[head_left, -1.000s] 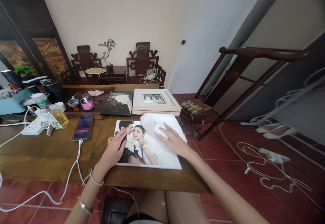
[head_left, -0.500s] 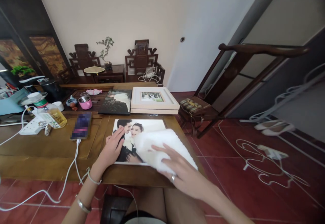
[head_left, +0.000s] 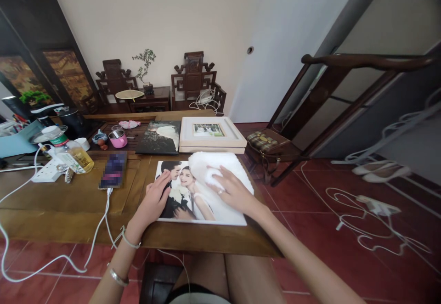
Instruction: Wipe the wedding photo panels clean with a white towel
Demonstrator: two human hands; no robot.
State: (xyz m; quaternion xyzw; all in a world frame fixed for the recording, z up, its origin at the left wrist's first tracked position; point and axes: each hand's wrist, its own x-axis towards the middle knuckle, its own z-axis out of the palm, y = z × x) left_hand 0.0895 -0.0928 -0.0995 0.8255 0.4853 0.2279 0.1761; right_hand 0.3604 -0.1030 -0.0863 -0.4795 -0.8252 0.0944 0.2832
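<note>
A photo panel (head_left: 203,205) with a picture of a couple lies flat near the front edge of the wooden table (head_left: 86,223). My left hand (head_left: 156,196) rests on its left side, fingers stretched out over the print. Over the panel's upper right part spreads a fluffy white cloth (head_left: 237,168). My right hand (head_left: 232,189) presses on this cloth with bent fingers, some of it bunched under them. The lower right of the picture shows, while the upper right corner is hidden by the cloth.
Behind the panel lie a dark picture panel (head_left: 156,141) and stacked white frames (head_left: 212,145). Leftward are a phone (head_left: 113,171) on a cable, an oil-coloured bottle (head_left: 79,157), a pink cup (head_left: 117,139) and a power strip (head_left: 46,171). A wooden chair (head_left: 289,145) holding a checked bag stands right.
My right hand has moved the white cloth away from me, up the panel, uncovering its lower right part. My left hand stays in place on the panel. The view has shifted slightly.
</note>
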